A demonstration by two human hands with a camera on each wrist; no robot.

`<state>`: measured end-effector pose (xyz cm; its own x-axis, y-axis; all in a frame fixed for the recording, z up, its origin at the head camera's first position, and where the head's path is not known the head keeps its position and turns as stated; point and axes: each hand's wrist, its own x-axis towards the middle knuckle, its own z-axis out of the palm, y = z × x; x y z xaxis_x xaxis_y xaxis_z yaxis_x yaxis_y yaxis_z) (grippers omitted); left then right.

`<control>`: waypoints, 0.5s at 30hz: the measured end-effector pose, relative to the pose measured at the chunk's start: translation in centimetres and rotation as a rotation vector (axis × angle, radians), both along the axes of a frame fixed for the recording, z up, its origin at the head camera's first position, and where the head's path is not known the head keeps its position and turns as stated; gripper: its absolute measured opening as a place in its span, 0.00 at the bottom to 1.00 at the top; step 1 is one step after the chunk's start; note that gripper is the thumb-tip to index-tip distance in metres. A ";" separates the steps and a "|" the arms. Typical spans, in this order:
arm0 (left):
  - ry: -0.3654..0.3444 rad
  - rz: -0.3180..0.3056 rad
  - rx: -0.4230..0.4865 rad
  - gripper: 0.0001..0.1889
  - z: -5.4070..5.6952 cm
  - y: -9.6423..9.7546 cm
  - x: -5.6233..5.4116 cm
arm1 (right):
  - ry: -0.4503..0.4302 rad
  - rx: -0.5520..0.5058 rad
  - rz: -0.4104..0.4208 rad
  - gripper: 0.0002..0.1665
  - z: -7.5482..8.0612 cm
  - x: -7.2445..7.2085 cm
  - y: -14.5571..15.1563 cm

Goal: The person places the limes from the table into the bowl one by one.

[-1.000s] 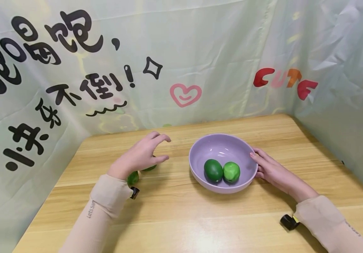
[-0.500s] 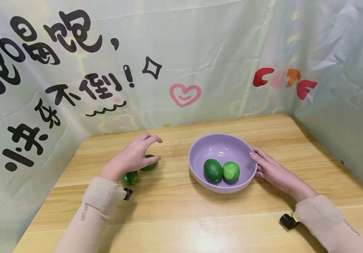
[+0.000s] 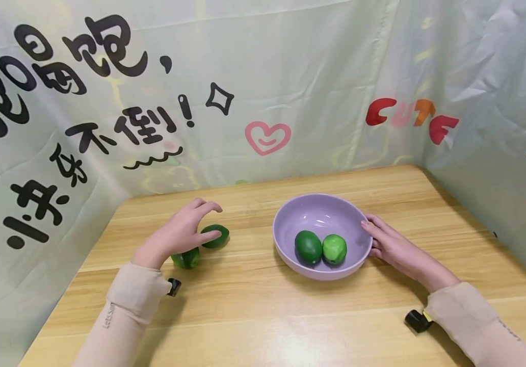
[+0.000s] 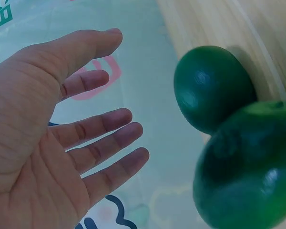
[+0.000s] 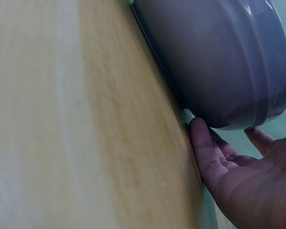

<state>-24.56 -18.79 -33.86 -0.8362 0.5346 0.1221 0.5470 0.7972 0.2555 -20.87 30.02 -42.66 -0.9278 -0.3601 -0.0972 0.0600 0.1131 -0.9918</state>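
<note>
Seemingly at pre-grasp, the left grip [image 3: 174, 233] hovers spread near a dark-green oval fruit [image 3: 219, 241], needing closure next, while the right grip [image 3: 393, 244] pinches a round purple bowl [image 3: 320, 216].

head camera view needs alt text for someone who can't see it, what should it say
A person's right hand holds the side of a purple bowl containing two green fruits, while the left hand hovers, holding nothing, near two more green fruits on a wooden table. A pale printed cloth hangs behind.
</note>
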 end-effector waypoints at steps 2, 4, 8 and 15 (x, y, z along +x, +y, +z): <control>-0.004 0.010 -0.006 0.27 -0.1 -0.3 0.1 | -0.001 -0.002 0.004 0.41 0.0 0.0 0.0; -0.008 0.021 -0.009 0.27 -0.2 -0.4 0.2 | -0.001 -0.004 0.007 0.41 0.0 0.0 0.0; -0.015 0.035 -0.013 0.28 -0.4 -0.8 0.5 | -0.003 -0.006 0.007 0.41 0.1 0.0 0.0; -0.020 0.037 -0.006 0.28 -0.7 -1.5 0.6 | -0.001 -0.004 0.004 0.41 -0.1 -0.1 0.0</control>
<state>-23.96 -20.29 -34.53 -0.8576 0.5041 0.1023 0.5121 0.8182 0.2611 -20.93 30.02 -42.71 -0.9265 -0.3638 -0.0964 0.0602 0.1098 -0.9921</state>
